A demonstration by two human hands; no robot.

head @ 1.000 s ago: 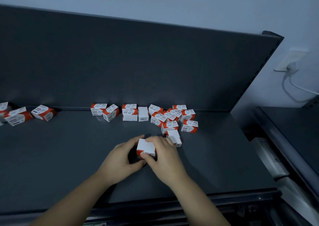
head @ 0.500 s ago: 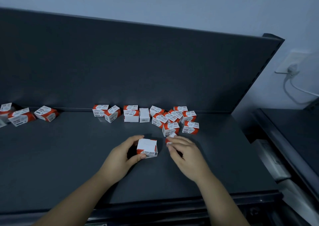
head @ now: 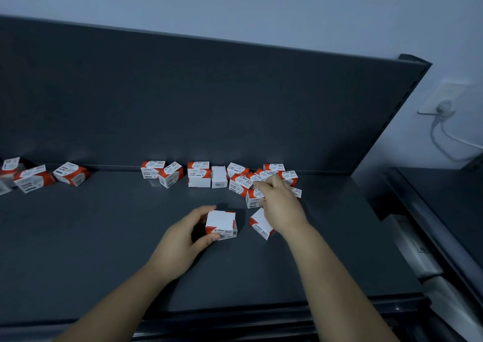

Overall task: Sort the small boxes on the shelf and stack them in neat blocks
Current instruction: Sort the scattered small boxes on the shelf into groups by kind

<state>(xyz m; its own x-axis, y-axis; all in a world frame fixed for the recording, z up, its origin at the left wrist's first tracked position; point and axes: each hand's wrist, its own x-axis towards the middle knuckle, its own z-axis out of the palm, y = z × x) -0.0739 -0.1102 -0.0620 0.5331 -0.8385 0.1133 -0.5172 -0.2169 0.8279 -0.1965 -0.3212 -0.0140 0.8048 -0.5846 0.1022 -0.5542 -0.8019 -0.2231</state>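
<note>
Head view: right hand [head: 281,205] hides part of the box cluster [head: 251,182].

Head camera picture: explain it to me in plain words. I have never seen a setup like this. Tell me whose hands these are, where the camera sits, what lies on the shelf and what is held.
There is no machine here. A person wears a wide-angle camera on the head, looking forward and down, so you see their own bare arms reaching in from below.

The dark shelf carries many small red and white boxes marked paper clips. Most lie jumbled in a loose cluster against the back panel, with a few more off to the left.

The left hand grips a small block of boxes standing on the shelf in front. The right hand reaches into the jumble; its fingers are at the boxes, but whether it has gripped one is unclear. One loose box lies tilted just beside that wrist.
</note>
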